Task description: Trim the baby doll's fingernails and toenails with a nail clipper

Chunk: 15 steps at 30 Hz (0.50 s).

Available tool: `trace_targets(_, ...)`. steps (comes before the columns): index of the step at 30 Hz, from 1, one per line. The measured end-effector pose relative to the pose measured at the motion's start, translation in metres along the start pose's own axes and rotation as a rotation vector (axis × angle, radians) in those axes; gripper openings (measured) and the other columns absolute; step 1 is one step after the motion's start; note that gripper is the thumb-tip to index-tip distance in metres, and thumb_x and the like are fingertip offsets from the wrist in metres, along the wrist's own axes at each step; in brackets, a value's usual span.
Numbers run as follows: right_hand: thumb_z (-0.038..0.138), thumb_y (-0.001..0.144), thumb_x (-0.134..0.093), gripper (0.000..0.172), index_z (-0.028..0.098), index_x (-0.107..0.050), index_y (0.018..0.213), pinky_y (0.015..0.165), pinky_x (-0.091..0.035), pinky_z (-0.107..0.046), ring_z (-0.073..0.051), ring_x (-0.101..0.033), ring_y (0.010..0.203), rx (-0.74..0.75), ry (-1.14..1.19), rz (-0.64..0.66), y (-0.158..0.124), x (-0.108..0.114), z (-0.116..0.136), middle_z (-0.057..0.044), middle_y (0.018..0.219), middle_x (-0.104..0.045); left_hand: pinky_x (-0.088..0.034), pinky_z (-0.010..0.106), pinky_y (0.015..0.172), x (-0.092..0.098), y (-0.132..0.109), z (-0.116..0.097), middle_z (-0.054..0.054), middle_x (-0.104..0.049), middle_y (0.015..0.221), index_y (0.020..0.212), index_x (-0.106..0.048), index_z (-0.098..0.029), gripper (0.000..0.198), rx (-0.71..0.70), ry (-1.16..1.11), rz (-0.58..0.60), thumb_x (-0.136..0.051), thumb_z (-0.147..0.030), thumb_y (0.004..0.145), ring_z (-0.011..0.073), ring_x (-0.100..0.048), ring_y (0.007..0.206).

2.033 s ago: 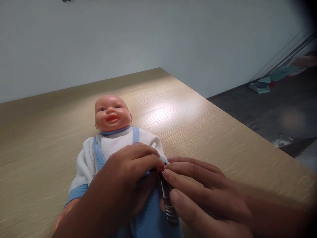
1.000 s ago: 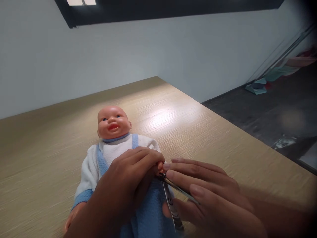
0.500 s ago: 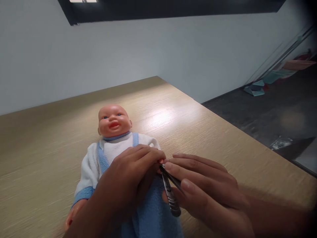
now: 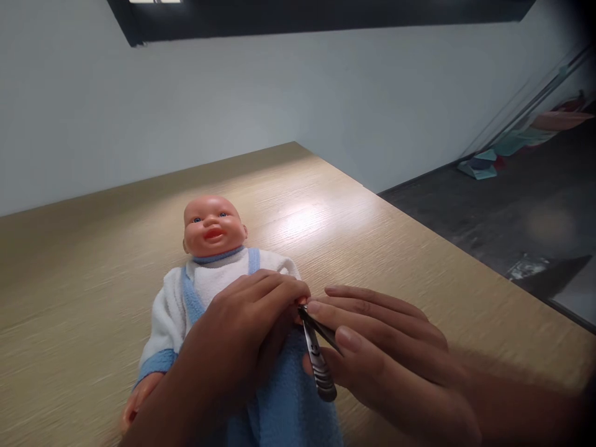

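- The left hand [image 4: 246, 316] curls round the small pink plastic hand [image 4: 302, 301] of the bald plastic doll in white and blue fuzzy clothes [image 4: 221, 269], lying on the pale wooden table [image 4: 354, 248].
- The right hand [image 4: 386, 347] pinches the shiny silver metal nail clipper [image 4: 316, 360], its tip at the doll.
- Smooth metal might slip.
- It could nip the left hand, so close.

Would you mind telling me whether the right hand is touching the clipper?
Touching: the head view shows the right hand holding the clipper, its thumb against the lever.
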State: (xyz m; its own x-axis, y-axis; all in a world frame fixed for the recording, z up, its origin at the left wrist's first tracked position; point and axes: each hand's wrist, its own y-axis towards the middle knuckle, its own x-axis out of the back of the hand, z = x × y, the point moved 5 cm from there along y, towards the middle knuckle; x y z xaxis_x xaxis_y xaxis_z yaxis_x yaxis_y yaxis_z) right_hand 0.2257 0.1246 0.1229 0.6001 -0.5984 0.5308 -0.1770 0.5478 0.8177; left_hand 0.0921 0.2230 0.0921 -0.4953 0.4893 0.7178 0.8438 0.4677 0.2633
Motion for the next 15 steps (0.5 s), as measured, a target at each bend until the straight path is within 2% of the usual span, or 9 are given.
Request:
trace_targets(2,0.003,0.086,-0.069,0.030,0.028,-0.068,0.102,0.088,-0.070,-0.031,-0.018,-0.082,0.091,0.022,0.023,-0.023,-0.001,-0.001,0.002,0.003,0.095,-0.084,-0.052,0.036,0.090,0.000,0.000,0.000,0.003,-0.074,0.110,0.114,-0.063,-0.024,0.017,-0.003,0.004,-0.001,-0.051,-0.015,0.105,0.0202,-0.066,0.100)
trace_targets(6,0.005,0.089,-0.064,0.032,0.027,-0.069,0.112,0.086,-0.071,-0.029,-0.019,-0.083,0.089,-0.115,0.028,0.045,0.000,-0.004,-0.004,0.003,0.094,-0.083,-0.051,0.036,0.089,0.000,0.001,-0.001,0.002,-0.073,0.109,0.115,-0.063,-0.024,0.018,0.001,0.007,0.009,-0.050,-0.015,0.106,0.0202,-0.066,0.100)
trace_targets(11,0.004,0.090,-0.064,0.026,0.027,-0.069,0.101,0.086,-0.069,-0.026,-0.016,-0.082,0.088,0.065,0.072,0.047,0.009,0.001,-0.002,0.002,0.095,-0.084,-0.050,0.036,0.091,0.001,0.000,-0.002,0.002,-0.073,0.109,0.112,-0.061,-0.024,0.016,-0.014,0.005,0.006,-0.050,-0.015,0.105,0.0205,-0.066,0.101)
trace_targets(15,0.004,0.093,-0.062,0.030,0.029,-0.067,0.109,0.085,-0.070,-0.026,-0.016,-0.082,0.089,-0.010,0.078,0.037,0.007,0.002,-0.006,0.003,0.096,-0.083,-0.049,0.035,0.088,0.000,0.001,-0.002,0.001,-0.072,0.109,0.113,-0.061,-0.024,0.016,-0.007,0.006,0.019,-0.050,-0.015,0.105,0.0204,-0.065,0.100)
